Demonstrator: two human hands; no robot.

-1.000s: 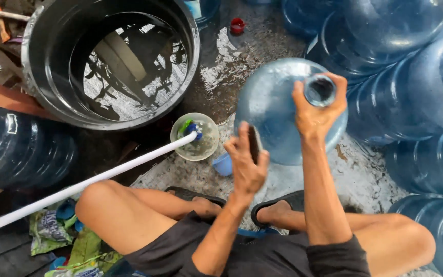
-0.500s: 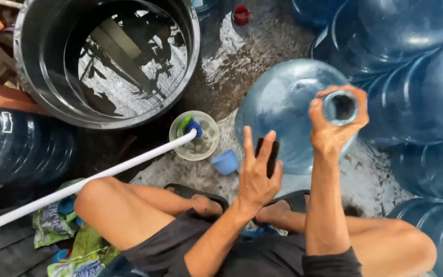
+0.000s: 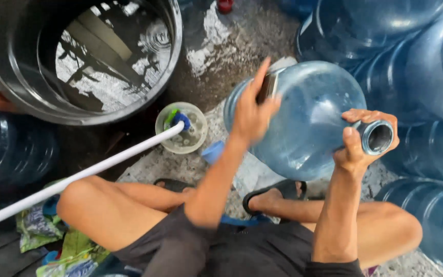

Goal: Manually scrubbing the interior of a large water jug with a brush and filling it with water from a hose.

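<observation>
Hands hold a big, round, see-through blue plastic jug (image 3: 308, 113). Right hand (image 3: 362, 141) wraps its smooth neck; left hand (image 3: 252, 110) lies open on its side. Jug now tips flatter than before.

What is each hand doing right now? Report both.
Left hand: open, pressing a small dark object against the large translucent blue plastic water jug.
Right hand: closed around the jug's neck.

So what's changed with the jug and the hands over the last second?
The big blue water jug has been tipped over: its neck, which pointed up toward the camera, now points right. The right hand kept its grip on the neck. The left hand rose from beside the jug to press on its body. The black tub, small bowl and white pipe stayed put.
</observation>
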